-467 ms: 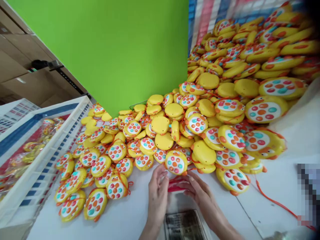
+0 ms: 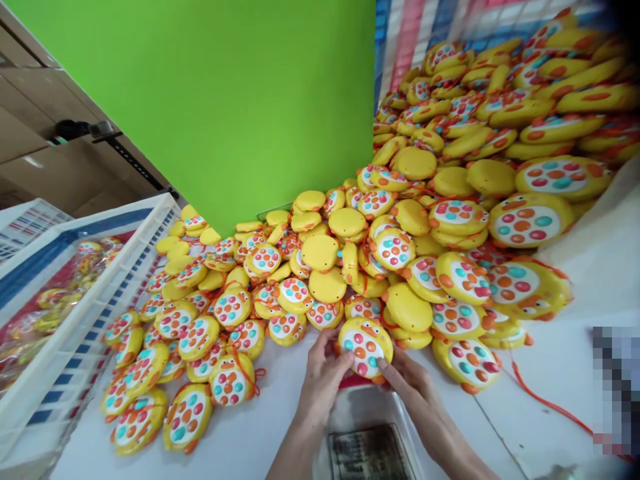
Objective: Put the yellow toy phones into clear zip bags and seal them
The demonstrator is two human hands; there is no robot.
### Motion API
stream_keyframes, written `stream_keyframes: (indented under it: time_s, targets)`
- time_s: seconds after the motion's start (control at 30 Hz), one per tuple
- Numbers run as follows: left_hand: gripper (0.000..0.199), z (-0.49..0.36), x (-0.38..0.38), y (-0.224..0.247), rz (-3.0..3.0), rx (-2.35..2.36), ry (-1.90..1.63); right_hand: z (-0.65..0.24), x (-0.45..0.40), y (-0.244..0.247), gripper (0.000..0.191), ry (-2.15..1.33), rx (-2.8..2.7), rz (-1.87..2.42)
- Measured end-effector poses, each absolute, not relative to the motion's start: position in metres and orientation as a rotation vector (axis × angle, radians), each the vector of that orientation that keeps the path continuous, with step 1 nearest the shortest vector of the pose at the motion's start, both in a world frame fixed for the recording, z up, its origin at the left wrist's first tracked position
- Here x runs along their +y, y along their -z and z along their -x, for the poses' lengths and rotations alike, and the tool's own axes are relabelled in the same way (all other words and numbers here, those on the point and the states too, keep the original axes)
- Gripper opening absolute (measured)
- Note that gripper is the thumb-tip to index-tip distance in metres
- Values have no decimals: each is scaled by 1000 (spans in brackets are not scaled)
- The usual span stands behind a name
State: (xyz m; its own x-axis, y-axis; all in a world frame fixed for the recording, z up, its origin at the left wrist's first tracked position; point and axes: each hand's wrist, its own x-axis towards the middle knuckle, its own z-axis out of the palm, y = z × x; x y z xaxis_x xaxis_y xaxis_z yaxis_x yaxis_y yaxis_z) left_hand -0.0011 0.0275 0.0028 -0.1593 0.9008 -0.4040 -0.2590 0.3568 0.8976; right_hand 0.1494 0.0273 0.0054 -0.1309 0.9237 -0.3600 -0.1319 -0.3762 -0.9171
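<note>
Plainly, a yellow chick toy (image 2: 365,347) sits pinched between two hands at the foot of a loose heap.

Both hands grasp it: the left hand (image 2: 325,373) has its grip closed on the toy's left edge and the right hand (image 2: 413,387) presses fingertips to its lower right edge, button face up, just above the clear bag (image 2: 370,407) with its red strip, low over the white surface (image 2: 550,373). Behind the toy the toy pile (image 2: 450,220) slopes up steeply; as I judge it, a nudge at the base could set neighbours sliding onto the bag. Right of the toy an orange cord (image 2: 545,400) trails loose and could snag a wrist. Far left of the toy stands a white crate (image 2: 95,313) of bagged toys.
</note>
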Motion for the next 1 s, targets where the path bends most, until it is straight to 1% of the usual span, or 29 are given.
stream_keyframes:
  time_s: [0.1,0.23,0.3,0.37,0.53,0.63,0.7,0.83,1.0]
  targets:
    - [41,1,11,-12,-584,1257,-1112,-150,25,-12,44,-1677,-1003,1229]
    - [55,-2,-8,-25,-620,1137,-1149,-149,21,-15,48,-1786,-980,1194]
    - [57,-5,-16,-26,-626,1150,-1159,-148,20,-17,45,-1817,-1011,1176]
    - [60,-8,-22,-22,-603,1196,-1196,-148,19,-19,42,-1825,-1062,1144]
    - [80,-17,-38,-1,-504,1470,-1224,-148,12,-20,35,-1828,-1160,1094]
    - [86,-15,-44,4,-484,1462,-1247,-149,9,-18,34,-1851,-1149,1087]
    - [83,-10,-47,4,-462,1389,-1234,-150,10,-18,33,-1874,-1164,1086]
    - [60,0,-51,3,-379,1432,-1170,-149,10,-14,37,-1919,-1209,1092]
    - [51,19,-39,-5,-433,1546,-1240,-154,-3,-5,50,-1773,-1274,1334]
